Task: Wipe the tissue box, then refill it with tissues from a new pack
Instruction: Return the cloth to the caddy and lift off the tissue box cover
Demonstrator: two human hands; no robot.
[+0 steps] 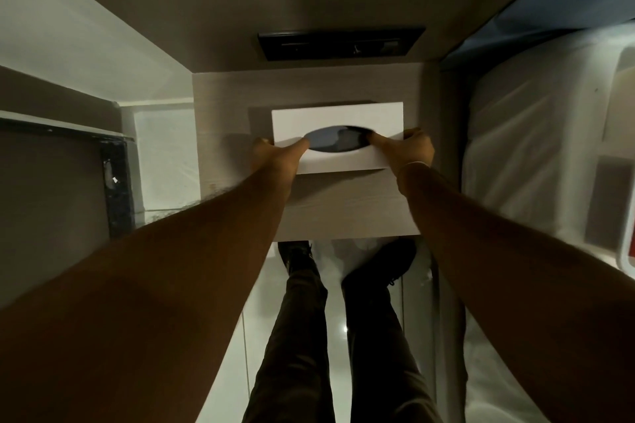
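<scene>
A white rectangular tissue box (336, 117) with a dark oval opening in its top sits on a small pale wood bedside table (343, 209). No tissue shows in the opening. My left hand (275, 156) grips the box's left end, thumb resting at the left tip of the oval. My right hand (409, 148) grips the right end, thumb at the oval's right tip. A thin band circles my right wrist. No cloth and no tissue pack are in view.
A black switch panel (340, 44) is set in the wall behind the table. A bed with white sheets (536, 154) lies to the right. A dark-framed ledge (68, 134) stands at the left. My legs and dark shoes stand on a glossy white floor (261, 319).
</scene>
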